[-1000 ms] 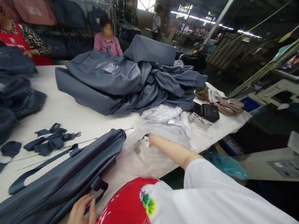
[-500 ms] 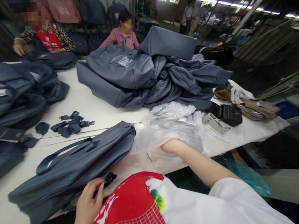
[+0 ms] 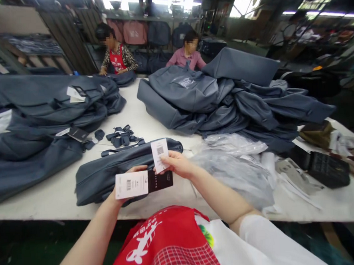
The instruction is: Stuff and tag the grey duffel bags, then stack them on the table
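My left hand (image 3: 136,168) is closed behind a white hang tag (image 3: 131,185) with a barcode, and a black hang tag (image 3: 161,181) sticks out to its right. My right hand (image 3: 179,164) pinches a white card (image 3: 159,152) with a square code, just above the black tag. Behind both hands a dark blue-grey bag (image 3: 104,177) lies on the table, its strap along the far side. The tags partly cover the bag and my left fingers. Clear plastic bags (image 3: 233,173) lie to the right of my right forearm.
Blue-grey bags are heaped at the back (image 3: 186,96) and on the left (image 3: 43,100) of the white table (image 3: 128,115). Short straps with hooks (image 3: 123,136) lie behind the nearest bag. At right are a black box-shaped item (image 3: 329,168) and brown pouches. Two people (image 3: 117,58) sit across the table.
My right hand has left the plastic bags and moved left with a white card. My left hand has come up holding the hang tags. The view has turned left.
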Demonstrator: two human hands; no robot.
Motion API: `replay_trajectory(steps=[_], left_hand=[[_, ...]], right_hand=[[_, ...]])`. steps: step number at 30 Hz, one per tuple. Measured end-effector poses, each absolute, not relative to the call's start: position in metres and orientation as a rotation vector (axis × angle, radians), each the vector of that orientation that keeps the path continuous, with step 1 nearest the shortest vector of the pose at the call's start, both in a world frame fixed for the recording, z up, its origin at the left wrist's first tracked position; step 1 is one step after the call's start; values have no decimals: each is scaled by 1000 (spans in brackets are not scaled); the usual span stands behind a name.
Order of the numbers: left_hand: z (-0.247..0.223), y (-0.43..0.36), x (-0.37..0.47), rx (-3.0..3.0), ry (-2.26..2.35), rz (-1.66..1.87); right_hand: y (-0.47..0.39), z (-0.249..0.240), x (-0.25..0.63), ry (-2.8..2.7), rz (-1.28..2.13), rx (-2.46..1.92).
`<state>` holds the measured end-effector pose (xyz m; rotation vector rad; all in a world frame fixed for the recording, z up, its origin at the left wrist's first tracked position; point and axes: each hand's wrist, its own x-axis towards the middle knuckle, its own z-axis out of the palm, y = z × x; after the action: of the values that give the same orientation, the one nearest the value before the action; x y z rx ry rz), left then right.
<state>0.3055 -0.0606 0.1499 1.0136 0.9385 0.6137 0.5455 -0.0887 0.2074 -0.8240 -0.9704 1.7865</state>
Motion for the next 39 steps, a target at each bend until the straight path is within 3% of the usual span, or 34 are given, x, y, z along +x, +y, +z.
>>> replay_trajectory(steps=[5,11,23,27,33,39], left_hand=[[171,-43,305,542,650,564],[156,-45,283,314,597,643],[183,-8,214,609,753,454],[191,13,201,680,739,436],[199,39,187,720,759,408],[200,46,185,611,711,526]], right_hand=[[-45,170,488,-619,1771,-838],[-29,173,456,-515,1769,-883],[-17,180,405,-436,1461,-1054],[-18,182,390,-648,1188,-1211],[-35,214,368,-1510,373,-1725],[-49,233,334,-1914,255,-1863]])
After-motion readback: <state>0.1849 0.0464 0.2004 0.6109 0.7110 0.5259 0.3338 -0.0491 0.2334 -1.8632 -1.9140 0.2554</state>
